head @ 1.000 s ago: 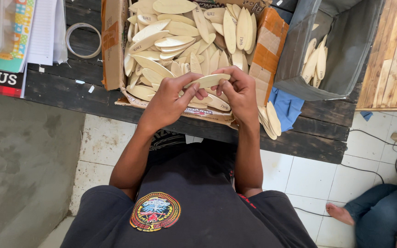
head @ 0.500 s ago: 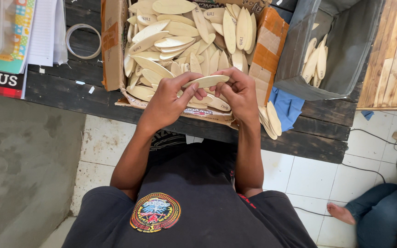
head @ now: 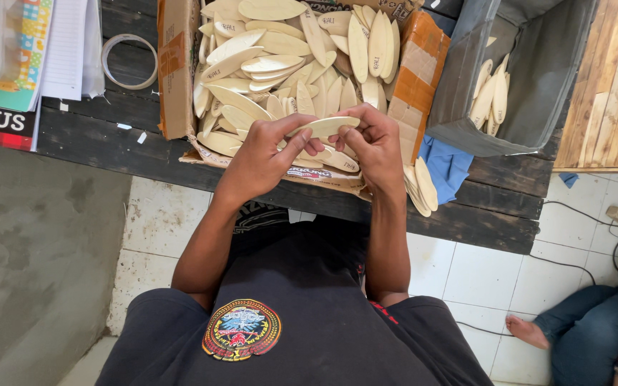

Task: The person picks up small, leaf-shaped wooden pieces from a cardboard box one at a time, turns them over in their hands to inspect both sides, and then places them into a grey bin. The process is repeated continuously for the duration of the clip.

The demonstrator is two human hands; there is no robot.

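Compared with one second ago, almost nothing has moved: the notebooks [head: 8,64] at the far left and the tape ring [head: 129,61] on the dark table [head: 109,143] lie as before, and the cardboard box [head: 173,71] of pale wooden ovals keeps its place. The only change is small: the wooden oval [head: 327,126] between the hands sits now a little more level and a little higher over the box, so the work on this one piece seems to go on, as far as I can judge. The left hand [head: 262,154] is closed on the left end of the oval, thumb on top and fingers under it. The right hand [head: 377,146] pinches the right end in the same way. The oval is held above the near edge of the box, apart from the pile below it. To the right, a few more ovals [head: 421,189] lie on the table edge beside a blue cloth [head: 448,168], and a grey bin [head: 538,86] holds some others. The underside of the held oval is hidden by the fingers, and perhaps the right hand also covers a second piece, I cannot tell. At the lower right another person [head: 595,336] is cut off by the frame.
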